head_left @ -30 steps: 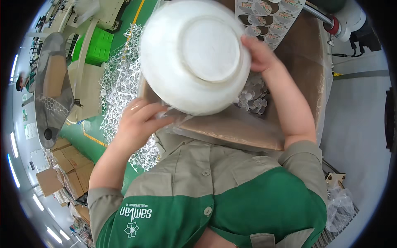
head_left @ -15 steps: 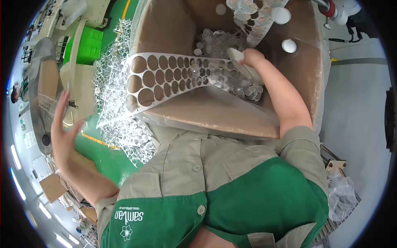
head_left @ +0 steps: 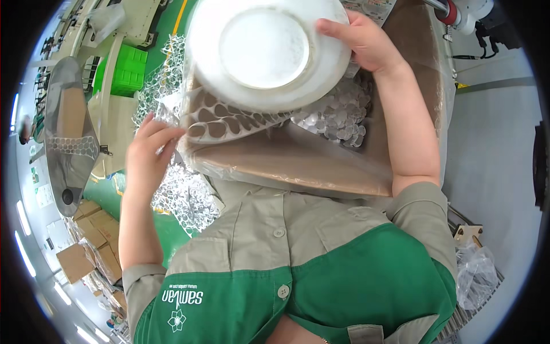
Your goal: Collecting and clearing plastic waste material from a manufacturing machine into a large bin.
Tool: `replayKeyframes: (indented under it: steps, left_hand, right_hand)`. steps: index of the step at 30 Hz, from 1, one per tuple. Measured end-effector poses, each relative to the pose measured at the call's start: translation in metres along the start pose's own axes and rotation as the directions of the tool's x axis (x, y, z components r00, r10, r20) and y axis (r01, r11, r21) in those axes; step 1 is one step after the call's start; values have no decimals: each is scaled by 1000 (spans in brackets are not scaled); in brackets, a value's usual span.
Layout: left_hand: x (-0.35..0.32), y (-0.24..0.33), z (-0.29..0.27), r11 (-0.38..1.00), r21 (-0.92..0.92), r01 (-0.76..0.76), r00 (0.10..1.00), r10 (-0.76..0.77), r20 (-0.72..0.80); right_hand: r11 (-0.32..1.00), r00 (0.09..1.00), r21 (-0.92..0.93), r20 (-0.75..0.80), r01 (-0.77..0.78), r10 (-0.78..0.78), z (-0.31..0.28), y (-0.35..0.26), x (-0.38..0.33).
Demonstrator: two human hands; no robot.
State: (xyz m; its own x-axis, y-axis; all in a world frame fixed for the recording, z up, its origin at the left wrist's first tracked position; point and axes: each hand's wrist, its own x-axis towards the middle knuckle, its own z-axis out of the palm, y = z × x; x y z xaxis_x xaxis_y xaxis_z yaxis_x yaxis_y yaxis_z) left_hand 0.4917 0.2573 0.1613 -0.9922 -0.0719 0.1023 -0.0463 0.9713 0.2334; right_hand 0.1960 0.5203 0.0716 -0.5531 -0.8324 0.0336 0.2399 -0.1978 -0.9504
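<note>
My right hand (head_left: 369,40) is closed on the rim of a white round dish (head_left: 318,69), its thumb lying on the face with a raised ring. The dish is held over a large brown box and hides much of the inside. At the box's left edge, the bent fingers of my left hand (head_left: 150,152) pinch the near end of a perforated sheet (head_left: 220,131), a thin strip with rows of round holes. That sheet runs into the box and passes behind the dish. Loose clear discs (head_left: 338,117) lie heaped inside the box, right of the strip.
Clear plastic film lines the brown box (head_left: 298,166). Punched scrap sheets (head_left: 186,198) pile on the green floor to its left, near a green crate (head_left: 127,67). Machine parts (head_left: 467,14) stand at the upper right, and a plastic bag (head_left: 475,275) lies at lower right.
My right hand has raised the white dish out of the box and turned its broad face up. My left hand has come in from the left to the end of the perforated sheet.
</note>
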Motion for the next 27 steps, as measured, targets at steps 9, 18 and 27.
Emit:
replayKeyframes:
  steps: [9,18,27]
  left_hand:
    - [-135,-10,-152,967,-119,226,966,-238,-97]
    - [-214,-141,1,210,-160,965,240,-444,863]
    - [-108,-200,167,616,-502,607,605,-768,-211]
  right_hand:
    - [349,793,-714,-512,-607,330,-73,276,-28]
    - [322,890,-831,-405,-454,211,-93,244,-27]
    - [193,918,-935,-224,-297,327,-74,211,-11]
